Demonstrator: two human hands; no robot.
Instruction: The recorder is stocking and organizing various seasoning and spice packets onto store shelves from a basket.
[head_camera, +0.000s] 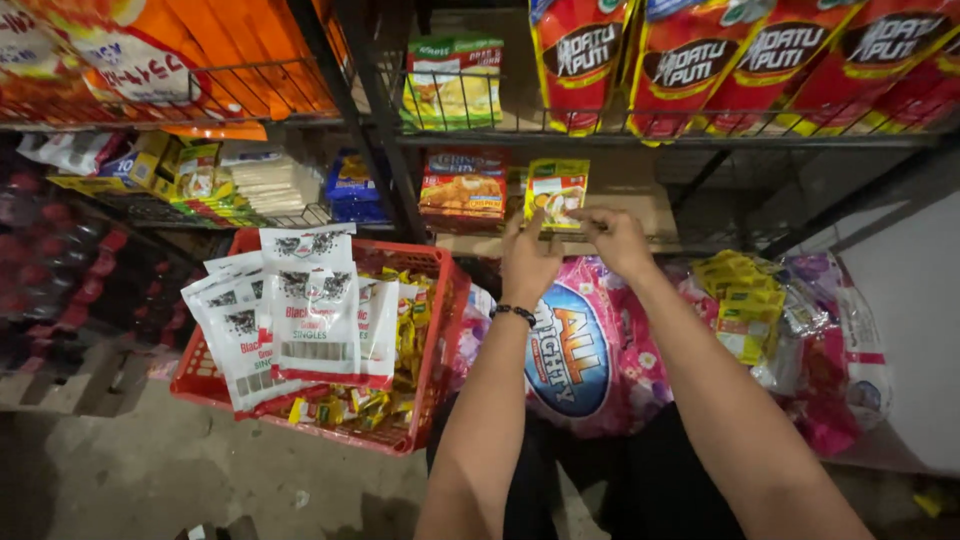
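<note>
Both my hands reach up to a wire shelf and hold a small yellow sachet pack (556, 190) that stands upright at the shelf's front edge. My left hand (527, 262), with a black wristband, touches the pack's lower left side. My right hand (618, 240) pinches its lower right corner. Left of the pack on the same shelf stands a red and orange carton (463, 188).
A red plastic basket (437, 350) at lower left holds white sachet strips (300, 310) and small yellow packets. A large pink bag (590, 350) lies below my arms. A clear bag of yellow sachets (745, 305) sits at right. Red pouches (700, 60) hang on the upper shelf.
</note>
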